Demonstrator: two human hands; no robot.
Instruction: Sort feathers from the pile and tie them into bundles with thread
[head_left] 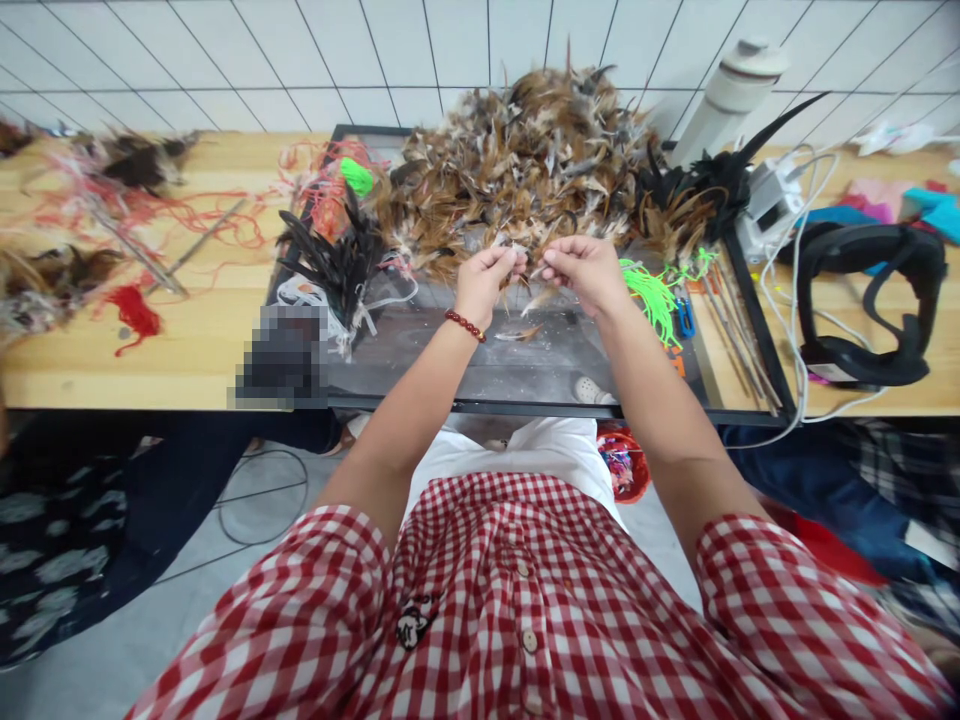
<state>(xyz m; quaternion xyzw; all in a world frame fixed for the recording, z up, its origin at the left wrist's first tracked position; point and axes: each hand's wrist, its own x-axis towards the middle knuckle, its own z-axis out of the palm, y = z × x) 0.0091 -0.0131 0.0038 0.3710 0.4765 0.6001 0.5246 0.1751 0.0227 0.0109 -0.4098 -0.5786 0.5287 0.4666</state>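
Note:
A large heap of brown and grey feathers [525, 160] fills the back of a dark, black-edged tray [420, 370]. My left hand [486, 280], with a beaded bracelet at the wrist, is at the heap's front edge, thumb and finger pinched on a small feather. Close on its right, my right hand [585, 272] pinches another small feather, partly hidden by the fingers. The two hands are apart. Loose feathers [521, 334] lie on the tray below them. Bright green cords [651, 295] are just right of my right hand.
Black feathers [337, 260] stand at the tray's left, sticks [739, 335] at its right. Beyond are a white bottle [727, 100], a white charger [772, 205] with cables and a black headset strap [870, 300]. Red threads [135, 315] lie left. People sit on both sides.

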